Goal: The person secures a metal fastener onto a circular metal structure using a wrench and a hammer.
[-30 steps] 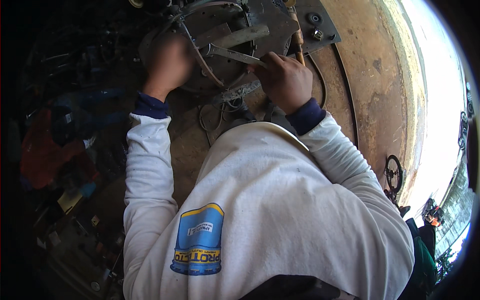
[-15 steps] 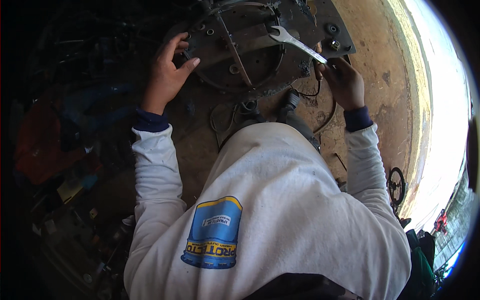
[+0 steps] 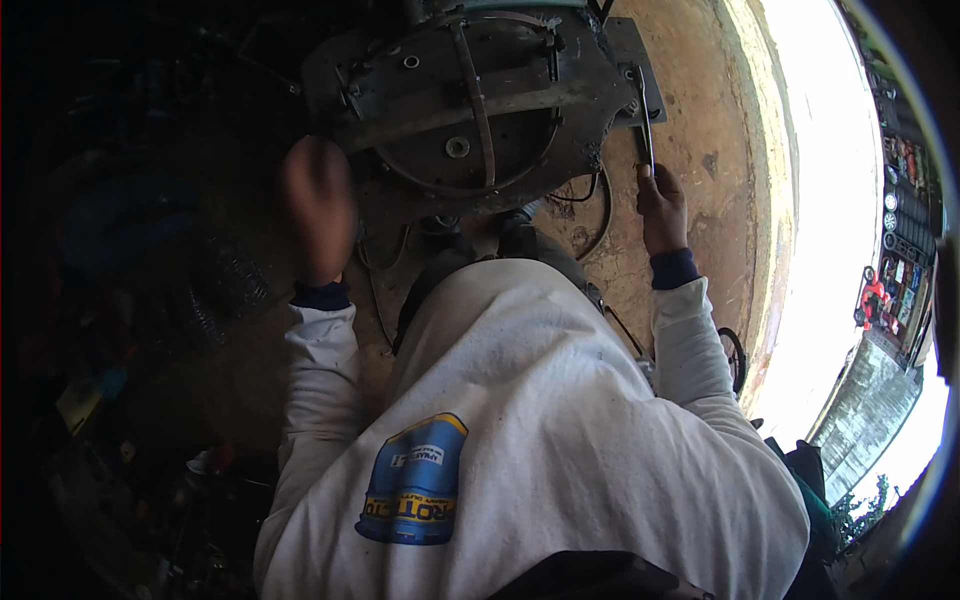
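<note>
My right hand (image 3: 663, 205) is closed on the lower end of a silver open-end wrench (image 3: 647, 125), seen nearly edge-on. The wrench points away from me over the right edge of a dark metal plate (image 3: 628, 45), its far end near a small bolt or nut (image 3: 632, 75); whether they touch I cannot make out. My left hand (image 3: 320, 205) is smeared by motion near the left front of the dark metal work surface (image 3: 400, 170), and its fingers cannot be read. On that surface lie a large metal hoop with a crossbar (image 3: 470, 80) and a ring-shaped washer (image 3: 457, 147).
A smaller washer (image 3: 411, 62) sits farther back. Below the work surface a cable (image 3: 604, 215) curves over the brown floor (image 3: 700, 200). A wheel (image 3: 735, 360) stands beside my right forearm. Dark clutter fills the left, with a coil of wire or mesh (image 3: 235, 280).
The wrench has swung from slanting over the hoop to pointing straight away along the right edge. My left hand has come back toward me, off the surface's left side. The whole view has shifted.
</note>
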`<move>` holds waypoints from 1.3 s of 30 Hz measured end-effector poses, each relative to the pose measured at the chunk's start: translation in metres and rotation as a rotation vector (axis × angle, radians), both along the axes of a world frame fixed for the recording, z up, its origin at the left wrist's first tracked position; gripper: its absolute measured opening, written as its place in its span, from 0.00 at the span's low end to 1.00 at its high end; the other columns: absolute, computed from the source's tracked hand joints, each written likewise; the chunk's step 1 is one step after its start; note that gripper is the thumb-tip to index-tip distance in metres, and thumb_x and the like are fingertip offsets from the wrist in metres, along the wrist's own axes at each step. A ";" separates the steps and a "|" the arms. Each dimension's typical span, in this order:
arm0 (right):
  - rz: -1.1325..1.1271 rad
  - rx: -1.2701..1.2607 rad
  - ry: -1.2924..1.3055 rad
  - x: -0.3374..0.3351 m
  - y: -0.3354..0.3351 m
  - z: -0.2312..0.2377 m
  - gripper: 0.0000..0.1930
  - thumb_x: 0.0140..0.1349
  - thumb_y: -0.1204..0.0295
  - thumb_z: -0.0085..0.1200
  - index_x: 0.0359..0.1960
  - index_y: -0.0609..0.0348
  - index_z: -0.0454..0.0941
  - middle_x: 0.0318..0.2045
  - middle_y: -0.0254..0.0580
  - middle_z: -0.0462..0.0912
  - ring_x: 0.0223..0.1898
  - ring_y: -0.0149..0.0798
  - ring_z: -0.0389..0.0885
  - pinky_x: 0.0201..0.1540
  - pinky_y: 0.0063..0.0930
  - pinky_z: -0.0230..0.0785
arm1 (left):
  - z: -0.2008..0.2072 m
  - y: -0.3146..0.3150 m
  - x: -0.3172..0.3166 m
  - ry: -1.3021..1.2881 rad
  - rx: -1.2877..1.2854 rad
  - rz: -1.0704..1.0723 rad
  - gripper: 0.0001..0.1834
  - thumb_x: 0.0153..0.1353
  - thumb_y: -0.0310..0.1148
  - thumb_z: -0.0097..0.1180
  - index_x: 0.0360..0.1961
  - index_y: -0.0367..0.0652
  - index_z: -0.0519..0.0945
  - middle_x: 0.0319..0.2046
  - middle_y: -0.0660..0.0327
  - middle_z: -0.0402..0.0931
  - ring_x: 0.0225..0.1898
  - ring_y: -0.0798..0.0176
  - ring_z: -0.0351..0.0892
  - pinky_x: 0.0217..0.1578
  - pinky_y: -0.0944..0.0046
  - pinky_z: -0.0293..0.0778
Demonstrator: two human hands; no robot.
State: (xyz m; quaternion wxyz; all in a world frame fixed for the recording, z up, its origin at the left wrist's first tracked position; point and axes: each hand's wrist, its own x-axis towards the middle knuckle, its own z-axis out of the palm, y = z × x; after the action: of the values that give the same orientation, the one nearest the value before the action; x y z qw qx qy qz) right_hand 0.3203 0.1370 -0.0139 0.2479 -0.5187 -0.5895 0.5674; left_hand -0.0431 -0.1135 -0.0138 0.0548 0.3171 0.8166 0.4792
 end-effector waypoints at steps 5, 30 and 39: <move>0.007 -0.007 0.013 0.004 0.001 0.009 0.14 0.74 0.61 0.53 0.46 0.62 0.79 0.28 0.24 0.73 0.29 0.22 0.70 0.33 0.20 0.65 | -0.014 0.015 -0.003 -0.151 0.038 -0.102 0.21 0.76 0.41 0.49 0.60 0.37 0.74 0.56 0.50 0.76 0.58 0.55 0.75 0.60 0.57 0.67; 0.184 0.068 -0.232 -0.038 0.026 0.023 0.17 0.76 0.63 0.48 0.48 0.66 0.81 0.23 0.30 0.77 0.27 0.23 0.72 0.32 0.21 0.66 | -0.006 0.011 0.006 -0.206 0.061 0.075 0.26 0.78 0.45 0.40 0.60 0.33 0.76 0.52 0.55 0.80 0.50 0.66 0.76 0.54 0.65 0.68; 0.249 0.453 -0.249 -0.023 0.018 0.024 0.15 0.69 0.62 0.56 0.43 0.63 0.83 0.25 0.37 0.80 0.28 0.33 0.76 0.34 0.29 0.68 | -0.007 0.012 0.003 -0.119 -0.030 0.047 0.21 0.77 0.41 0.45 0.58 0.35 0.77 0.52 0.53 0.81 0.54 0.61 0.78 0.56 0.62 0.70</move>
State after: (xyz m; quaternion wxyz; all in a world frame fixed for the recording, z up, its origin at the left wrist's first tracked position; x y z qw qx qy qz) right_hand 0.2970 0.1546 0.0102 0.2115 -0.4394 -0.7865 0.3790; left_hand -0.0396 -0.1015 -0.0204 0.0966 0.2680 0.8263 0.4858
